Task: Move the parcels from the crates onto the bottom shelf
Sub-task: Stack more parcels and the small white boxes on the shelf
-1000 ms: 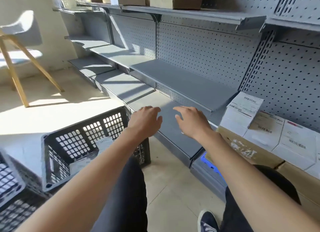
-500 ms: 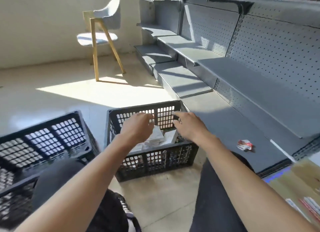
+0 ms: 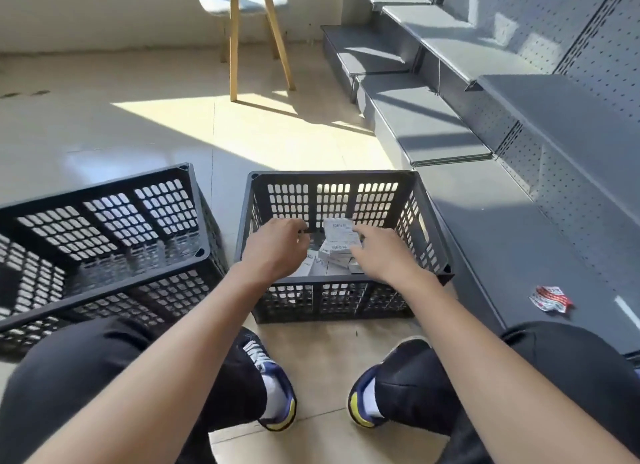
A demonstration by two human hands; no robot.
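Observation:
A black slotted crate [image 3: 343, 299] stands on the floor in front of me with several small white labelled parcels [image 3: 340, 241] piled inside. My left hand [image 3: 277, 252] hangs over the crate's left half, fingers loosely curled, holding nothing that I can see. My right hand [image 3: 381, 255] reaches in from the right with fingers extended beside the parcel pile. The grey bottom shelf [image 3: 512, 241] runs along the right of the crate.
A second black crate [image 3: 104, 235] sits to the left, tilted. A crumpled red-and-white wrapper [image 3: 550, 299] lies on the bottom shelf. A wooden-legged chair [image 3: 242, 30] stands behind on the tiled floor. My knees and shoes are just below the crate.
My view swung from the shelf with stacked parcels down to the crates. Both hands moved from above the shelf into the middle crate, over the white parcels.

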